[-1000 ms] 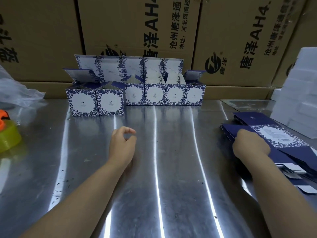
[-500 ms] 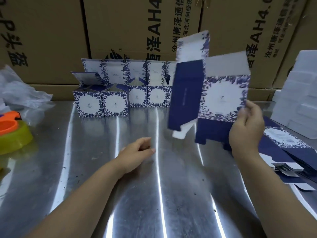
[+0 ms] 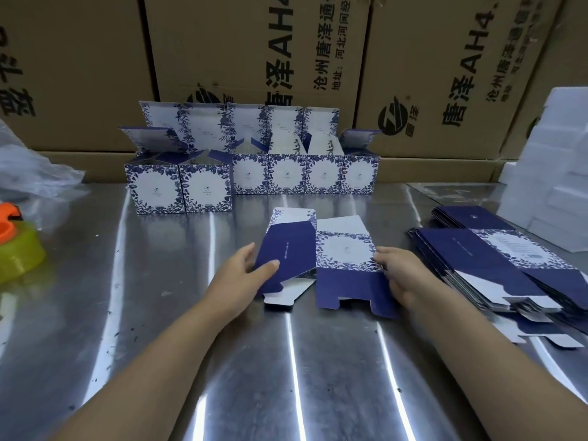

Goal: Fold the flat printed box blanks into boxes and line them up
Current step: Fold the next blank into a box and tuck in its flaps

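Left hand (image 3: 237, 278) and right hand (image 3: 402, 276) pinch the flat navy-floral card blank (image 3: 345, 251) at its sides. Likely light, springy: hold beside creases

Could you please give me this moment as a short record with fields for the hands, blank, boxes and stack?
left hand: pinches the blank by its dark panel
right hand: holds the blank's right edge
blank: between the hands, not yet a box
boxes: six fronts visible, lids up, at the back of the table
stack: flat blanks, right of the right hand
tape: far left
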